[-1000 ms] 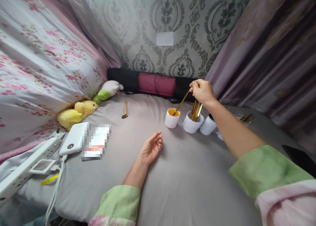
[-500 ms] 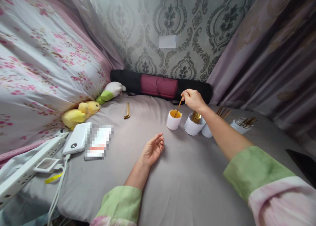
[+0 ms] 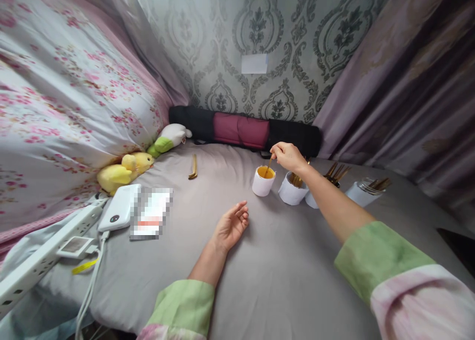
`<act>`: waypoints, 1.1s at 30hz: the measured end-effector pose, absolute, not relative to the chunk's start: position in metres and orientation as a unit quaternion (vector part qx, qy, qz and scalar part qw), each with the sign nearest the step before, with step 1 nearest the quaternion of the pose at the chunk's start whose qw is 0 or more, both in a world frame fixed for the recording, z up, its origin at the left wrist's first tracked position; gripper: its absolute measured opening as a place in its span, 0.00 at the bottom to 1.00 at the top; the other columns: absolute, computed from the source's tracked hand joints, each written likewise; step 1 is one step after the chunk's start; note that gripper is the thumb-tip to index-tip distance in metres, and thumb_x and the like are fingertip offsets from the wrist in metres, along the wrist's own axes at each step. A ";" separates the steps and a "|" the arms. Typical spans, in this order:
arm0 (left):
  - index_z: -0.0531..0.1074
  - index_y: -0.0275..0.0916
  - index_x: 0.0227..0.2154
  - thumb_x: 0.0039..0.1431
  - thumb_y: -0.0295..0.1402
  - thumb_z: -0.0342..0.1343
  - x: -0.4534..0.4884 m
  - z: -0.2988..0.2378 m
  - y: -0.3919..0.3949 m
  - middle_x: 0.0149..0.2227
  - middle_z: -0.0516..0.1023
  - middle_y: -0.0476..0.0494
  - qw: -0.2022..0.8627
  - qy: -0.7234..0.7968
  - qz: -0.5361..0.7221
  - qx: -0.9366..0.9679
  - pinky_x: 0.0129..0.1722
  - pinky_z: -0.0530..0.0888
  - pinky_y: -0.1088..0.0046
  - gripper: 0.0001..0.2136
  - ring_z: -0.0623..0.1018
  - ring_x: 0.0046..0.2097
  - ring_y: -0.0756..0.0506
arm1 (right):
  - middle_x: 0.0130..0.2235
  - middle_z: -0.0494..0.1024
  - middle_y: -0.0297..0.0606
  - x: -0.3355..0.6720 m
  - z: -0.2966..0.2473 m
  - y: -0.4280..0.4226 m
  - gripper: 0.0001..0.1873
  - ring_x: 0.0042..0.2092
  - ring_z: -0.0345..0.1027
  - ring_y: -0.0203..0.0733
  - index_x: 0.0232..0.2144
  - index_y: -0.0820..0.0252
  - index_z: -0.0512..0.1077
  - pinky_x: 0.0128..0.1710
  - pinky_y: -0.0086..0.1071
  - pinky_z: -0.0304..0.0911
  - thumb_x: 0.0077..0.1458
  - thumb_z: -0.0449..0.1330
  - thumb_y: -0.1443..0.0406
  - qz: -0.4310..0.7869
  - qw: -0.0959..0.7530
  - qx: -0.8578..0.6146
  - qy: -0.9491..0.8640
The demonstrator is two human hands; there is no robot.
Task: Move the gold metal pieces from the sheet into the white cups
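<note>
My right hand [image 3: 288,157] pinches the top of a thin golden stick [image 3: 268,168]. The stick's lower end stands inside a white-wrapped cup [image 3: 263,186] with a yellow inside. Under my right wrist is a second white-wrapped cup [image 3: 291,194] holding several golden sticks. Partly behind my forearm stands a third white container [image 3: 311,200] with more sticks. My left hand [image 3: 232,226] lies palm up on the grey sheet, fingers loosely bent and holding nothing. A few golden rods with bent ends [image 3: 193,168] lie farther back to the left.
To the right, a glass jar [image 3: 362,195] holds brown sticks. A black and maroon roll [image 3: 241,129] lies along the wall. Plush toys [image 3: 126,171], a white power bank [image 3: 120,209], a blurred-out card [image 3: 152,214] and a power strip [image 3: 44,256] line the left side.
My right hand has come down slightly, and the stick sits lower in the yellow-lined cup. My left hand stays resting on the sheet. The view has shifted a little.
</note>
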State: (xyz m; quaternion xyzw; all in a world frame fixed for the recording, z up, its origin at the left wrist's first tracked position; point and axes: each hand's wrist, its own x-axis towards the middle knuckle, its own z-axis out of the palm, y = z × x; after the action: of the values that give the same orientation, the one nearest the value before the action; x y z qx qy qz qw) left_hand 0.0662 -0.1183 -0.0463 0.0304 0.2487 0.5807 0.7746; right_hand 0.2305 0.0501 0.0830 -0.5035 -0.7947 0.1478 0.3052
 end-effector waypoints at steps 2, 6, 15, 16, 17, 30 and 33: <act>0.70 0.30 0.37 0.54 0.25 0.52 0.066 -0.046 -0.118 0.27 0.73 0.44 0.772 0.251 0.583 0.031 0.24 0.68 0.81 0.08 0.71 0.25 0.54 | 0.27 0.76 0.36 0.231 0.082 0.051 0.14 0.27 0.66 0.32 0.29 0.63 0.71 0.32 0.25 0.58 0.55 0.47 0.66 0.150 0.296 -0.502 -0.799; 0.70 0.30 0.36 0.54 0.25 0.52 0.066 -0.046 -0.118 0.27 0.74 0.44 0.773 0.249 0.583 0.034 0.24 0.68 0.81 0.07 0.71 0.26 0.54 | 0.27 0.75 0.36 0.230 0.080 0.051 0.14 0.26 0.66 0.32 0.30 0.63 0.71 0.30 0.24 0.58 0.56 0.46 0.65 0.153 0.287 -0.498 -0.803; 0.70 0.30 0.36 0.54 0.25 0.52 0.066 -0.046 -0.118 0.27 0.73 0.44 0.777 0.246 0.579 0.031 0.24 0.68 0.81 0.07 0.71 0.25 0.54 | 0.27 0.76 0.36 0.224 0.078 0.047 0.13 0.25 0.65 0.31 0.29 0.63 0.71 0.28 0.23 0.57 0.55 0.47 0.67 0.178 0.273 -0.508 -0.798; 0.70 0.30 0.36 0.54 0.25 0.52 0.066 -0.046 -0.118 0.27 0.73 0.44 0.776 0.246 0.579 0.030 0.24 0.68 0.81 0.07 0.71 0.25 0.54 | 0.27 0.76 0.36 0.224 0.077 0.047 0.13 0.24 0.65 0.30 0.29 0.64 0.71 0.28 0.23 0.57 0.55 0.47 0.67 0.179 0.274 -0.507 -0.797; 0.70 0.30 0.36 0.54 0.25 0.52 0.066 -0.046 -0.118 0.27 0.73 0.44 0.776 0.247 0.580 0.030 0.24 0.68 0.81 0.07 0.71 0.25 0.54 | 0.27 0.76 0.36 0.224 0.076 0.048 0.13 0.24 0.65 0.30 0.29 0.64 0.71 0.28 0.23 0.58 0.55 0.47 0.67 0.180 0.275 -0.505 -0.798; 0.71 0.30 0.36 0.54 0.27 0.53 0.066 -0.046 -0.118 0.27 0.73 0.44 0.772 0.251 0.583 0.032 0.24 0.67 0.81 0.07 0.71 0.25 0.55 | 0.28 0.77 0.36 0.227 0.064 0.066 0.16 0.20 0.62 0.27 0.32 0.64 0.72 0.22 0.21 0.57 0.57 0.46 0.63 0.241 0.291 -0.515 -0.769; 0.71 0.30 0.36 0.54 0.27 0.53 0.066 -0.047 -0.117 0.27 0.73 0.44 0.774 0.249 0.581 0.034 0.24 0.67 0.81 0.07 0.71 0.25 0.55 | 0.29 0.77 0.37 0.227 0.064 0.067 0.16 0.19 0.62 0.27 0.33 0.64 0.72 0.21 0.21 0.57 0.57 0.47 0.61 0.252 0.298 -0.522 -0.758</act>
State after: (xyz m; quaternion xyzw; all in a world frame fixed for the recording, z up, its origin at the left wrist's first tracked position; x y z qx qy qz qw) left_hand 0.0662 -0.1172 -0.0471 0.0340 0.2489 0.5811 0.7741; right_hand 0.2267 0.0667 0.0644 -0.5224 -0.7584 0.2518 0.2975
